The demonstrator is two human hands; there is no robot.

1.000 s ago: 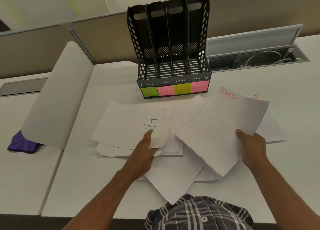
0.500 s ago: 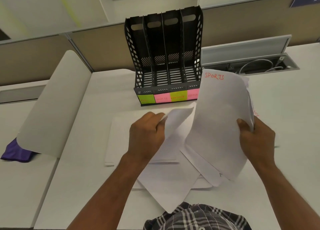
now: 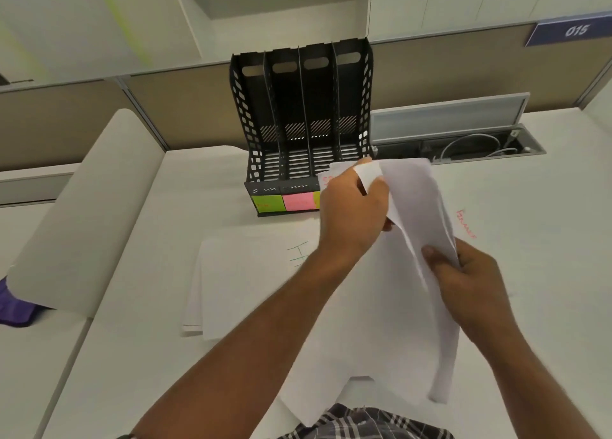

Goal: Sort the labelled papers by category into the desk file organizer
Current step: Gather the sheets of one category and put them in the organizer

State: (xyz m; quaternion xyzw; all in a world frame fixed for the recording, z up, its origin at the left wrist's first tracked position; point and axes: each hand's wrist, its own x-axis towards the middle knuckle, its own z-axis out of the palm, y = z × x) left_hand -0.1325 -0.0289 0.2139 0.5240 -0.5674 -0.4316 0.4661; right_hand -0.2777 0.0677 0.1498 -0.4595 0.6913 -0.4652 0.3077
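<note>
Left to right. Purple cloth (image 3: 13,309) at far left edge of surface (image 3: 132,339). Loose sheets (image 3: 251,279), labels up so they can be read, lie in front of the organizer (image 3: 298,117), whose 4 slots look empty w/ open tops; colour tabs (image 3: 281,202) mark the categories. Left hand (image 3: 352,213): fingers curled round top corner of held sheets (image 3: 417,213), prob. to steady & square them. Right hand (image 3: 463,276): fingers pinching their lower edge. Sheets hang upright just in front of the right slots. Open room right of organizer, up to the cable tray (image 3: 463,140).
</note>
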